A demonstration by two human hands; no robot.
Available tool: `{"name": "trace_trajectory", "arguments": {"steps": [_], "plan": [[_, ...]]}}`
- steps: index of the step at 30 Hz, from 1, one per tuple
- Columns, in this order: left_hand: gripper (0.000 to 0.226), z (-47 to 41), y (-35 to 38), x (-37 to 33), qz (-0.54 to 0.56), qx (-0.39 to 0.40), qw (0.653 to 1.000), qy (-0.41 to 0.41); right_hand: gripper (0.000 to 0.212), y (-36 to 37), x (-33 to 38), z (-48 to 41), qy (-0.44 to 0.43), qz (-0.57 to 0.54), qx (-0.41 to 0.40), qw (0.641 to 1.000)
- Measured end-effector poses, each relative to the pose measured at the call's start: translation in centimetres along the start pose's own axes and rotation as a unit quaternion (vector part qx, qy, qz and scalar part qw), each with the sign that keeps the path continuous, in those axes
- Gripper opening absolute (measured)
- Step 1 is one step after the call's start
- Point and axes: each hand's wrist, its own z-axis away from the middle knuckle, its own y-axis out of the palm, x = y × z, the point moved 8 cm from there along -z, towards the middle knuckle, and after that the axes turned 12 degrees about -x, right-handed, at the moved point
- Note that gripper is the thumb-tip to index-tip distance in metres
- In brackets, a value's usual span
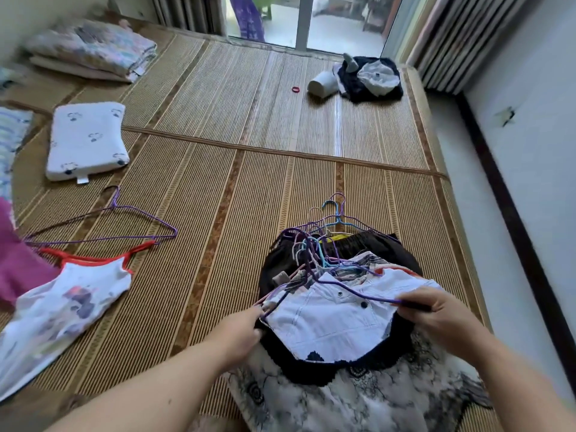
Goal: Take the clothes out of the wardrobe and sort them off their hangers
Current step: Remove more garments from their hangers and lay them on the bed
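The left hand (246, 325) pinches one end of a purple hanger (367, 295) and the right hand (433, 310) is curled round the other end, so the wire spans between them with a white garment (330, 325) still on it, lying on top of the clothes pile directly under both hands. The main risk sits just beyond the fingertips: this hanger's neck seems to run into a bunch of hangers (318, 244) whose hooks are crossed over one another. Lifting or pulling toward the body would probably drag the whole bunch along, and with it the black skirt (367, 240) beneath. A sharp tug could also bend the thin wire or catch it on the garment's buttons. To the outside of the right hand the mat (218, 213) ends close by, so a shoved pile might slide off. Well out past the left hand lie a loose hanger (103, 226) and a strappy top (62, 307); a careless toss could mix freed clothes with unsorted ones.
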Motion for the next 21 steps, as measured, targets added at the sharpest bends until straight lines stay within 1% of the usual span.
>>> {"name": "trace_trajectory", "arguments": {"steps": [2,3,6,8,11,13,14,16,17,19,21], "plan": [[0.010,2.4,-2.9,1.3,0.039,-0.017,0.999,0.011,0.024,1.1,2.4,2.0,0.009,-0.009,0.006,1.000],[0.007,3.4,-4.3,2.1,0.058,-0.023,0.998,0.013,0.026,1.7,3.5,2.8,0.010,-0.010,0.011,1.000],[0.013,7.8,-9.2,5.7,0.094,-0.044,0.994,0.030,0.032,4.8,7.8,6.1,0.006,0.005,0.029,1.000],[0.017,10.1,-12.4,8.3,0.107,-0.071,0.991,0.041,0.031,7.2,10.7,8.1,0.002,0.015,0.042,0.999],[0.021,13.3,-17.6,12.9,0.090,-0.124,0.987,0.056,0.019,11.9,14.9,10.9,-0.007,0.009,0.053,0.999],[0.025,14.4,-20.8,15.5,0.079,-0.162,0.982,0.061,0.011,15.1,17.7,12.0,-0.030,-0.009,0.056,0.998],[0.023,14.8,-22.6,16.8,0.070,-0.183,0.979,0.060,0.011,16.9,19.3,12.6,-0.044,-0.021,0.062,0.997],[0.012,15.3,-26.0,19.1,0.050,-0.215,0.973,0.060,0.022,20.2,22.0,13.3,-0.056,-0.045,0.078,0.994],[0.011,15.3,-27.5,20.0,0.038,-0.227,0.971,0.063,0.026,21.7,23.0,13.4,-0.057,-0.054,0.086,0.993],[0.016,15.2,-30.0,21.5,0.022,-0.247,0.967,0.064,0.027,24.1,24.7,13.3,-0.055,-0.059,0.097,0.992],[0.020,14.6,-31.7,22.5,0.012,-0.255,0.965,0.061,0.022,26.2,26.0,12.8,-0.061,-0.061,0.104,0.991]]}}
